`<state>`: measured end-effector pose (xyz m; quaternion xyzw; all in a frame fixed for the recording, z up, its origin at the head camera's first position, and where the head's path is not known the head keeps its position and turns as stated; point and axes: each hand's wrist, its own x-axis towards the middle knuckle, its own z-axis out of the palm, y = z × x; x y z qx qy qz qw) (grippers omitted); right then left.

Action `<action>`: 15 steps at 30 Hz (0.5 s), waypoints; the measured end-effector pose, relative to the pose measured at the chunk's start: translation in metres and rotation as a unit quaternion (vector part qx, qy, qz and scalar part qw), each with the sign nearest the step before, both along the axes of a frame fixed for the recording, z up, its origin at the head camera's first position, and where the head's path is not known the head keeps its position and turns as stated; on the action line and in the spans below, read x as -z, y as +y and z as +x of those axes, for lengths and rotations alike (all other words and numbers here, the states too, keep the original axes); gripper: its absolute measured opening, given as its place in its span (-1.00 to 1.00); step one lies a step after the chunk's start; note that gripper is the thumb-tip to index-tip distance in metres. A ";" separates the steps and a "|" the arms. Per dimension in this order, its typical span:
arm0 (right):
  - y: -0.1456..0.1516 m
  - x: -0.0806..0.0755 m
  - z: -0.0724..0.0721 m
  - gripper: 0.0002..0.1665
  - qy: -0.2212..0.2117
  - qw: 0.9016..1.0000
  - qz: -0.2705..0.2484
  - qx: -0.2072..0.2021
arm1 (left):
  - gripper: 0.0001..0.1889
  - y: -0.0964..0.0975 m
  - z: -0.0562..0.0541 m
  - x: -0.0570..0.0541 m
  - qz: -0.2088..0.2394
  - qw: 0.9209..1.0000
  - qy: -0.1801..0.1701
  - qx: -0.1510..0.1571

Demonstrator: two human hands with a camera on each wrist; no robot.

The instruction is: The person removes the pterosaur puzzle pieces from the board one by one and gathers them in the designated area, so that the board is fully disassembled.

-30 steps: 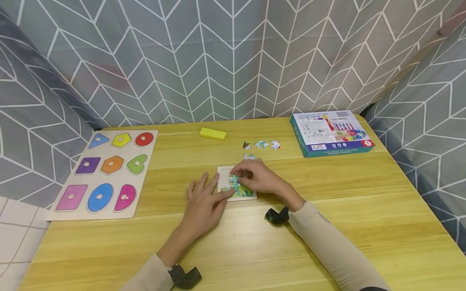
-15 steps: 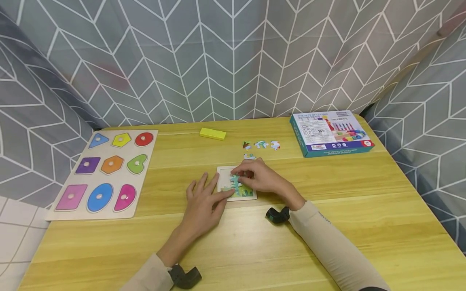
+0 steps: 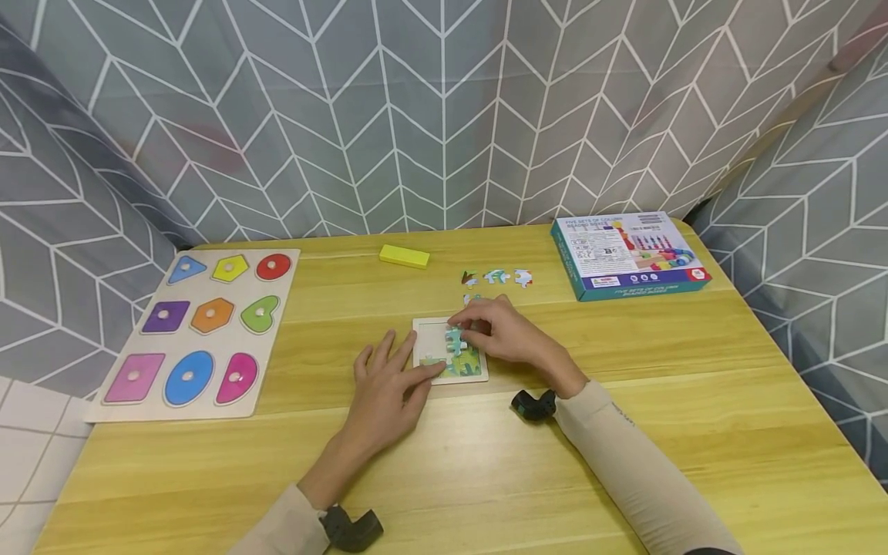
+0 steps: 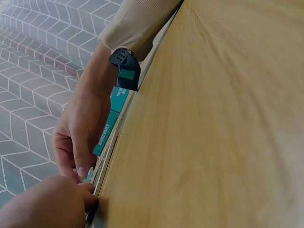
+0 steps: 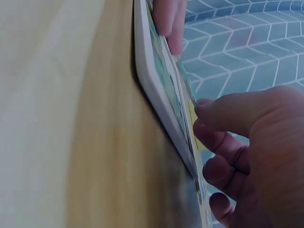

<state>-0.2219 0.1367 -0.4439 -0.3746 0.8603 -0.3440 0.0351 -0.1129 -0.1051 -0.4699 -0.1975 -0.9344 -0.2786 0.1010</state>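
Observation:
In the head view a small jigsaw tray (image 3: 468, 380) with a pale raised rim lies mid-table, its lower rows filled with green pieces. My right hand (image 3: 509, 331) pinches a teal jigsaw piece (image 3: 455, 341) between thumb and fingers, close over the tray. In the right wrist view that piece (image 5: 185, 78) shows edge-on at my thumb tip, tilted above the tray. My left hand (image 3: 385, 389) rests with fingers spread at the tray's left side, its thumb and index finger reaching over the lower rim. The left wrist view shows the right hand (image 4: 80, 137) beyond the left.
Several loose jigsaw pieces (image 3: 497, 276) lie behind the tray, one partly hidden by the right hand. A yellow block (image 3: 405, 257) is farther back. A shape-puzzle board (image 3: 201, 339) lies at left, a boxed toy set (image 3: 631, 254) at back right. A patterned curtain (image 3: 416, 116) encloses the table.
The right hand has shifted slightly right with the teal jigsaw piece, which now shows more fully over the tray. The left hand has stayed in place.

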 end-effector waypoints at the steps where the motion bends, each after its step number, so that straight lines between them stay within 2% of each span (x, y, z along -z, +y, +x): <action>1: 0.002 -0.001 -0.001 -0.72 -0.003 1.000 -0.001 0.004 | -0.69 0.000 0.000 0.000 0.001 1.000 0.000 0.000; 10: 0.026 -0.005 -0.014 -0.69 -0.031 0.998 -0.041 0.047 | -0.70 0.000 0.000 0.001 0.002 1.000 0.000 -0.003; 15: 0.042 -0.005 -0.020 -0.69 -0.041 0.994 -0.048 0.091 | -0.70 0.000 0.000 0.001 0.005 1.000 0.001 -0.003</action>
